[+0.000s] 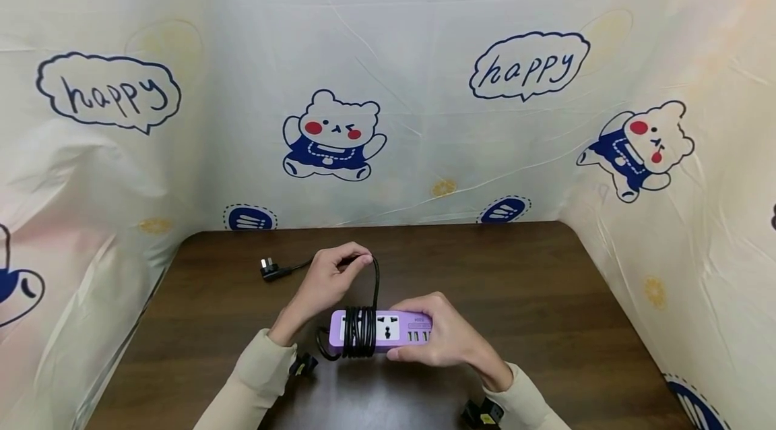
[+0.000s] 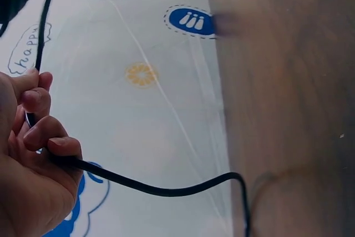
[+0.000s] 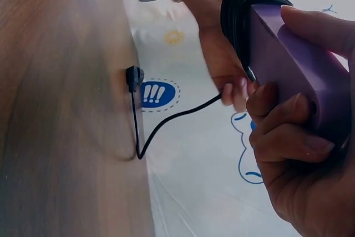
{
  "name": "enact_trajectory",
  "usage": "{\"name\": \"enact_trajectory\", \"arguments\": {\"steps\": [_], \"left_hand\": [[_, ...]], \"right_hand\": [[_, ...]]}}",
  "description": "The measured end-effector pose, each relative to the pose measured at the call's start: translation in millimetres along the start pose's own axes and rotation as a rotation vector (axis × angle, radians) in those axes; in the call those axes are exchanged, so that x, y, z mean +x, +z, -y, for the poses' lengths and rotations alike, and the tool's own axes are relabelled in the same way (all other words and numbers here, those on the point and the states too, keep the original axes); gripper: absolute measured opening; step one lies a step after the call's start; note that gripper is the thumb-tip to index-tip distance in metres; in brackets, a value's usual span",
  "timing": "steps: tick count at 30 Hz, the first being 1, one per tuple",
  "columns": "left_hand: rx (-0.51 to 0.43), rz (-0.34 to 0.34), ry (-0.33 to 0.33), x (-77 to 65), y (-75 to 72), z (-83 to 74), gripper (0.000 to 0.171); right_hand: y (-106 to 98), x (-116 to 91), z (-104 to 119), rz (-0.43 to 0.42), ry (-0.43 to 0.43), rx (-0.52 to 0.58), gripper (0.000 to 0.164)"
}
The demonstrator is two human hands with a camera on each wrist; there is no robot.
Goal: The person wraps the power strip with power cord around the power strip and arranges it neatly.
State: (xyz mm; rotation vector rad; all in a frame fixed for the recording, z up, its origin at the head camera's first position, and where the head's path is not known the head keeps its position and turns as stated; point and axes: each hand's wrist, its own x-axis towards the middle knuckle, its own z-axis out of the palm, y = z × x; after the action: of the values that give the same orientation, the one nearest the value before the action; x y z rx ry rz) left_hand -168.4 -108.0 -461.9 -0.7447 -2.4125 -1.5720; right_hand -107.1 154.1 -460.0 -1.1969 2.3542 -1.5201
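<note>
A purple power strip (image 1: pixel 388 327) with white socket panels and several USB ports is held by my right hand (image 1: pixel 445 332), which grips its right end between thumb and fingers. Black cord (image 1: pixel 360 332) is wound in several turns around the strip's left part. My left hand (image 1: pixel 332 278) pinches the cord above and beyond the strip, and a taut stretch runs from its fingertips down to the coil. In the left wrist view the left fingers (image 2: pixel 52 137) curl round the cord. The black plug (image 1: pixel 274 270) lies on the table to the left, at the cord's free end.
The brown wooden table (image 1: pixel 515 268) spreads under both hands. White printed sheeting (image 1: pixel 424 140) with bears and "happy" bubbles stands behind and along both sides. A dark wrist camera (image 1: pixel 483 412) sits by the right cuff, another (image 1: pixel 303 365) by the left.
</note>
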Motion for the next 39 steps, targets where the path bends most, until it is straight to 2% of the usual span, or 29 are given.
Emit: {"name": "enact_trajectory", "arguments": {"steps": [8,11,15,22,27,39], "left_hand": [[0.126,0.047,0.050,-2.7,-5.3,-17.7,0.009],[0.172,0.055,0.057,-3.8,-6.0,-25.0,0.010],[0.270,0.037,0.074,-5.8,-6.8,-33.6,0.008],[0.432,-0.007,0.136,-10.6,-6.6,-45.0,0.007],[0.488,-0.038,0.171,-12.0,-5.8,-48.7,0.006],[0.526,-0.060,0.176,-16.6,-0.4,-54.3,0.008]], "right_hand": [[3.4,-1.0,-5.0,0.015,0.066,-0.072,0.037],[3.5,0.4,-6.1,0.020,0.057,-0.094,0.036],[3.8,2.1,-7.0,0.023,0.052,-0.115,0.034],[5.1,4.2,-12.5,0.017,0.099,-0.139,0.035],[5.0,5.3,-17.4,0.004,0.126,-0.118,0.036],[6.7,7.0,-23.7,-0.025,0.138,-0.172,0.036]]}}
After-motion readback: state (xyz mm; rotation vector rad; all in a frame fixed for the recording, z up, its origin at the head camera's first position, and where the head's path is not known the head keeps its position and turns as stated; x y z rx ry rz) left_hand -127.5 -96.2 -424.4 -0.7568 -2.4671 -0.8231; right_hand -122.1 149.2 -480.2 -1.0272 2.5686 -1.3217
